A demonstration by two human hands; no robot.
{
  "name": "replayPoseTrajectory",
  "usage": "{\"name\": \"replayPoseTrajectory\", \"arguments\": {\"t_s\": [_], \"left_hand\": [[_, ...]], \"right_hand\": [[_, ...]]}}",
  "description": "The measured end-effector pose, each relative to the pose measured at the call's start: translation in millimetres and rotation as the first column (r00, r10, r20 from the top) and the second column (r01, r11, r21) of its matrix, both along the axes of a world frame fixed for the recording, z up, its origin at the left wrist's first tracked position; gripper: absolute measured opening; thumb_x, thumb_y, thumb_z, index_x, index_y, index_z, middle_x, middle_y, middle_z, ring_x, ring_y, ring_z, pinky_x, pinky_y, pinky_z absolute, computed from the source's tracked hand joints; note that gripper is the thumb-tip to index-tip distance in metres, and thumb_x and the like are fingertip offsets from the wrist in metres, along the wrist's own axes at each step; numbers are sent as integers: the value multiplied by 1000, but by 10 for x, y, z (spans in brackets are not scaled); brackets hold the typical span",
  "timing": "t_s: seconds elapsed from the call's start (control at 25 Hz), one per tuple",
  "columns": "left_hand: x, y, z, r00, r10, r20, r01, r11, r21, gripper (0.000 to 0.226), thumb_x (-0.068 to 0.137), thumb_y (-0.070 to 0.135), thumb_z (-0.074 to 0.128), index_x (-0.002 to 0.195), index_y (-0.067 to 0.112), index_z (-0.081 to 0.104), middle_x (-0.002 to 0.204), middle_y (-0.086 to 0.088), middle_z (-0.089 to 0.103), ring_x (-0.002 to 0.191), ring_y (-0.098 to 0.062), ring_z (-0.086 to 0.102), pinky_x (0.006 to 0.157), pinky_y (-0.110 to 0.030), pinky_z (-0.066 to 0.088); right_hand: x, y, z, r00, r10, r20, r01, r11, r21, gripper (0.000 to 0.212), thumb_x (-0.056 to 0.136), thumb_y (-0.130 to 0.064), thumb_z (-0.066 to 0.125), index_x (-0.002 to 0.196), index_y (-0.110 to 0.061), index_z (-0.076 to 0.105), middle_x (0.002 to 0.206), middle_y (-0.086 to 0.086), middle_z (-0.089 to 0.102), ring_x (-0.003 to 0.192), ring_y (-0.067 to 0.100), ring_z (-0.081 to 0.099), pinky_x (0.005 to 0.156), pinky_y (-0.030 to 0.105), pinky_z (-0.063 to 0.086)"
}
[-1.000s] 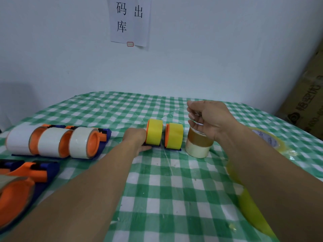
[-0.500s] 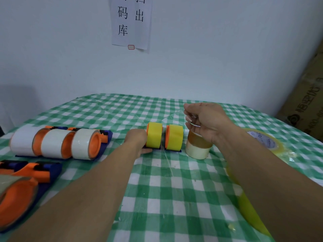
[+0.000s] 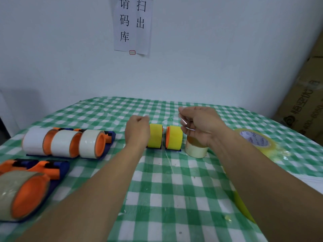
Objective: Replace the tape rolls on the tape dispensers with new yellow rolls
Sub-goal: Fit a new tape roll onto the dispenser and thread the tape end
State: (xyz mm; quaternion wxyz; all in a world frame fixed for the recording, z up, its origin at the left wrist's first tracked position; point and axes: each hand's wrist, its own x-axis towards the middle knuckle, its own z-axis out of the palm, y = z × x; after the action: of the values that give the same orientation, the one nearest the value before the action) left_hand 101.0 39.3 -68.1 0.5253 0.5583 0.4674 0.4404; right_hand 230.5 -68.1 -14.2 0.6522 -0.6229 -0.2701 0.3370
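Observation:
Two dispensers with yellow rolls stand side by side mid-table, the left one [image 3: 154,136] and the right one [image 3: 175,137]. My left hand [image 3: 138,130] is raised against the left roll's outer side with its fingers curled. Its back faces me, so what the fingers hold is hidden. My right hand [image 3: 201,124] hovers just right of the right yellow roll and pinches a small strip of clear tape [image 3: 184,122]. Under that hand a clear-brown tape roll [image 3: 195,150] stands on end on the cloth.
Three dispensers with white rolls [image 3: 63,144] line the left side. Nearer me on the left lie a dispenser with a tan roll [image 3: 21,194] and a blue-orange dispenser [image 3: 35,167]. A big yellowish roll [image 3: 253,140] lies at right. Another yellow roll [image 3: 243,206] shows beside my right forearm.
My left hand has risen from the cloth at the dispenser's base to the side of the left yellow roll. The right hand has stayed over the clear-brown roll.

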Motion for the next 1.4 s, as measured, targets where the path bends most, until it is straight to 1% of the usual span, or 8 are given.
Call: {"name": "replayPoseTrajectory", "arguments": {"t_s": [0.12,0.2,0.32,0.56,0.72,1.04,1.24,1.4], "left_hand": [[-117,-544,157,912,-281,299,309,950,-51,23,97,32,61,104,11,68,103,-9,67,93,-21,64,74,-42,62],[-198,-758,155,848,-379,370,444,890,-105,24,94,23,65,106,3,70,103,-14,72,93,-21,68,76,-37,62],[-308,-913,90,850,-331,409,415,900,-135,12,93,11,65,101,3,70,89,-10,74,81,-16,69,74,-32,60],[-532,-1056,62,886,-260,385,350,918,-186,4,92,8,62,94,7,66,91,-14,77,82,-21,72,84,-38,57],[-661,-1040,89,886,-210,414,324,918,-228,8,93,4,62,92,1,69,78,-14,76,67,-20,73,71,-35,63],[-773,-1051,116,877,-269,397,374,902,-217,11,91,2,61,90,-3,71,83,-18,76,75,-26,75,69,-34,64],[-786,-1000,110,869,-259,422,387,887,-253,12,92,0,57,93,-5,68,87,-20,77,77,-26,76,69,-35,63],[-798,-961,91,867,-277,414,409,870,-273,16,90,0,58,100,-7,68,94,-23,76,83,-30,75,72,-35,64]], "right_hand": [[-200,-108,-71,999,32,-30,-32,999,23,14,90,-14,75,81,-13,64,64,-1,67,55,12,56,50,23,48],[-344,-191,-139,997,49,-52,-47,998,43,18,91,-13,73,78,-12,61,58,0,62,51,12,54,47,24,44],[-504,-297,-248,997,53,-55,-50,997,66,16,91,-14,73,80,-11,62,63,3,63,50,12,56,51,26,47],[-625,-414,-392,995,90,-53,-85,993,85,13,89,-17,75,97,-11,66,79,8,66,58,13,56,51,25,45],[-633,-505,-405,982,185,-20,-181,973,144,4,88,-4,73,87,-7,70,76,9,66,60,13,60,65,30,54],[-678,-642,-377,912,131,388,-183,978,99,14,86,11,67,91,2,76,92,30,70,80,31,67,85,46,59],[-661,-701,-340,785,252,566,-270,961,-53,31,82,15,67,92,-13,77,88,14,75,80,15,67,81,33,60],[-592,-687,-318,707,322,629,-323,939,-118,21,84,8,74,101,-3,77,86,-2,72,80,6,67,79,19,56]]}}
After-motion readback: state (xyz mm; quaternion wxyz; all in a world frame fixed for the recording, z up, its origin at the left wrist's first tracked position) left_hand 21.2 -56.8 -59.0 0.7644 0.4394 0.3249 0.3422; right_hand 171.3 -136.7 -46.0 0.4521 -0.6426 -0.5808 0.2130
